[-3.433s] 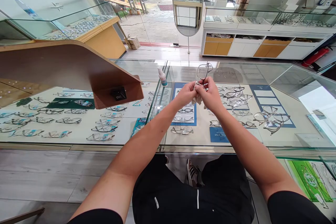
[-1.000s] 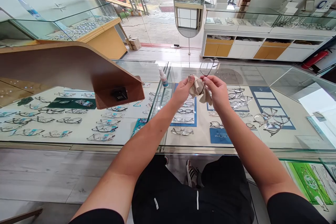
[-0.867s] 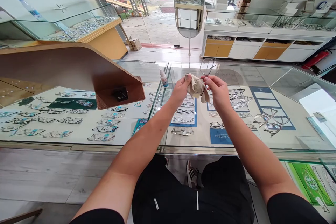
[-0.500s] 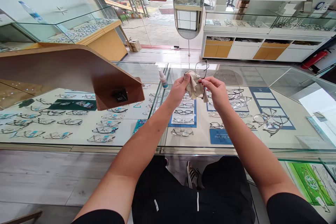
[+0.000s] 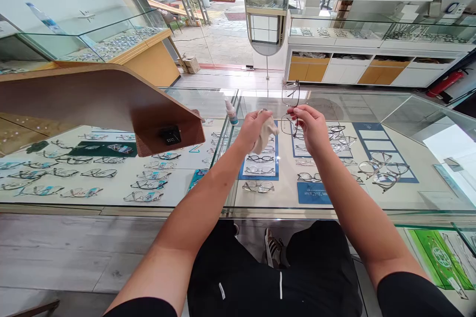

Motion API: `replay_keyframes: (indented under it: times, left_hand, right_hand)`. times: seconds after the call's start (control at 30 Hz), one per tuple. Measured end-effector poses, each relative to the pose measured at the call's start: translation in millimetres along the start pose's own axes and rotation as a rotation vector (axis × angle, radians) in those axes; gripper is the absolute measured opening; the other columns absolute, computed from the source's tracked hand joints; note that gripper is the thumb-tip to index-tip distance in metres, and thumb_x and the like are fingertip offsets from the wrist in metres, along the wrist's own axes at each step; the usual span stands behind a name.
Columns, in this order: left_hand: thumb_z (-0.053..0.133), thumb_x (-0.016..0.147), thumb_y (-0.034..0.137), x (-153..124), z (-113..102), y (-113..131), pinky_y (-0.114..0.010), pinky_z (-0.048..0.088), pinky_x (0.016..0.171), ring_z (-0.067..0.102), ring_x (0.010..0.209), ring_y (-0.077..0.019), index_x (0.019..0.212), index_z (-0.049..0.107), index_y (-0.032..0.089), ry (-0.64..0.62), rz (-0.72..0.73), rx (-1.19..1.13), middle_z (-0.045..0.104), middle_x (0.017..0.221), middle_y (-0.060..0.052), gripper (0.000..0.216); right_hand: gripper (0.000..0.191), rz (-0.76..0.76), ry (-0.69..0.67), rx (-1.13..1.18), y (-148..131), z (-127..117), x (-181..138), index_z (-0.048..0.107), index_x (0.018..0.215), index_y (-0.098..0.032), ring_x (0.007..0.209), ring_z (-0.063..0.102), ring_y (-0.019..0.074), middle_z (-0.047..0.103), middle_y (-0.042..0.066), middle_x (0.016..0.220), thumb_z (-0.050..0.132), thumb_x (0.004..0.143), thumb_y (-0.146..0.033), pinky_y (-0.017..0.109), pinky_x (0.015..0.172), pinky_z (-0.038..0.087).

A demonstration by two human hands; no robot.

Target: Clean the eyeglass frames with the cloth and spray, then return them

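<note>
My right hand [image 5: 311, 126] pinches a thin-framed pair of glasses [image 5: 289, 109] at the bridge and holds it upright above the glass counter [image 5: 372, 210]. My left hand [image 5: 253, 126] is closed on a beige cleaning cloth [image 5: 266, 133], which hangs down a little to the left of the glasses. The cloth and the lenses are apart. Both hands hover over the display case, roughly at its middle.
A small spray bottle [image 5: 230, 111] stands on the counter just left of my left hand. Several pairs of glasses [image 5: 383, 171] lie under the glass. A curved wooden shelf [image 5: 111, 104] with a small black device juts in from the left. A standing mirror [image 5: 266, 7] is beyond.
The cloth was wrapped round a lens between both hands. Now my left hand has drawn the cloth away to the left, and the glasses stand free in my right hand.
</note>
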State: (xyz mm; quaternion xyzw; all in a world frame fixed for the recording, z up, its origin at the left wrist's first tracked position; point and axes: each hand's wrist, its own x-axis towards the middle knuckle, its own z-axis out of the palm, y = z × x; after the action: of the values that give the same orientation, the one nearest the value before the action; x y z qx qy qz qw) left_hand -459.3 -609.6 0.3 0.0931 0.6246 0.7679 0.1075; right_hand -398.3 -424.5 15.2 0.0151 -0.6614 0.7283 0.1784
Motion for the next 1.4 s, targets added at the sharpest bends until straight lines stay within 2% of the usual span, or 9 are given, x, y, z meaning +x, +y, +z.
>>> replay_keyframes:
  times: [0.1,0.2,0.43,0.63,0.8,0.93,1.2,1.27,1.4]
  left_hand:
    - [0.078,0.088,0.035,-4.6,1.1,3.5,-0.026,0.040,0.053,0.049,0.057,-0.0109,0.073,0.062,0.019,-0.020,-0.029,0.076,0.054,0.067,0.000,0.027]
    - [0.078,0.084,0.029,-7.8,2.2,5.7,-0.025,0.033,0.050,0.039,0.053,-0.0085,0.075,0.055,0.021,-0.061,-0.059,0.122,0.047,0.063,0.004,0.026]
    - [0.079,0.091,0.032,-9.4,1.4,5.2,-0.024,0.031,0.051,0.037,0.054,-0.0108,0.126,0.069,0.023,-0.196,-0.093,0.111,0.045,0.061,0.008,0.038]
    - [0.077,0.089,0.030,-7.5,0.7,7.7,-0.023,0.030,0.050,0.040,0.054,-0.0093,0.114,0.071,0.018,-0.074,-0.119,0.114,0.053,0.066,0.004,0.028]
    - [0.076,0.088,0.028,-8.8,1.4,9.9,-0.024,0.029,0.051,0.038,0.054,-0.0094,0.129,0.074,0.017,-0.123,-0.104,0.092,0.051,0.065,0.004,0.042]
    - [0.077,0.086,0.029,-9.2,0.1,10.1,-0.025,0.028,0.052,0.034,0.053,-0.0100,0.129,0.077,0.019,-0.133,-0.034,0.071,0.045,0.060,0.006,0.043]
    - [0.073,0.085,0.028,-9.8,-0.3,9.1,-0.029,0.026,0.055,0.036,0.056,-0.0120,0.120,0.084,0.020,-0.294,0.065,0.114,0.041,0.058,0.005,0.037]
    - [0.072,0.087,0.026,-8.8,-0.9,6.5,-0.030,0.027,0.056,0.036,0.056,-0.0121,0.119,0.083,0.021,-0.256,0.114,0.155,0.041,0.059,0.005,0.033]
    - [0.070,0.094,0.020,-4.9,-5.1,1.5,-0.030,0.030,0.057,0.038,0.057,-0.0120,0.136,0.075,0.025,0.074,0.285,0.203,0.046,0.063,0.005,0.043]
  right_hand:
    - [0.017,-0.015,0.011,0.004,0.6,-3.2,2.9,0.081,0.092,-0.029,0.095,0.067,0.0198,0.082,0.003,0.108,0.074,0.091,-0.045,0.036,0.080,0.052]
    - [0.017,-0.019,0.014,0.048,0.2,-5.3,5.2,0.082,0.094,-0.031,0.098,0.067,0.0207,0.081,0.004,0.111,0.075,0.091,-0.046,0.036,0.079,0.053]
    - [0.021,-0.004,-0.011,0.088,3.9,-7.7,8.8,0.082,0.099,-0.031,0.102,0.068,0.0215,0.080,0.005,0.117,0.077,0.092,-0.050,0.036,0.079,0.054]
    - [0.026,-0.016,-0.016,0.037,1.2,-10.7,8.9,0.080,0.104,-0.030,0.108,0.069,0.0229,0.078,0.006,0.119,0.073,0.094,-0.053,0.037,0.081,0.054]
    - [0.022,0.017,-0.033,0.098,-1.0,-10.0,8.5,0.081,0.100,-0.031,0.107,0.069,0.0227,0.079,0.005,0.119,0.077,0.090,-0.050,0.038,0.084,0.053]
    - [0.023,0.062,-0.027,0.083,0.6,-7.7,7.9,0.082,0.097,-0.030,0.118,0.068,0.0247,0.081,0.004,0.121,0.079,0.086,-0.050,0.039,0.092,0.052]
    - [0.029,0.163,-0.087,0.075,2.5,-4.1,4.9,0.083,0.096,-0.029,0.127,0.067,0.0260,0.082,0.003,0.117,0.083,0.081,-0.054,0.040,0.104,0.051]
    - [0.029,0.149,-0.076,0.083,1.6,-3.4,4.5,0.083,0.095,-0.029,0.124,0.068,0.0253,0.083,0.003,0.116,0.083,0.081,-0.054,0.039,0.103,0.051]
    - [0.023,0.120,-0.084,0.074,-0.4,-2.8,3.0,0.083,0.088,-0.027,0.115,0.069,0.0235,0.084,0.003,0.111,0.079,0.084,-0.050,0.038,0.101,0.050]
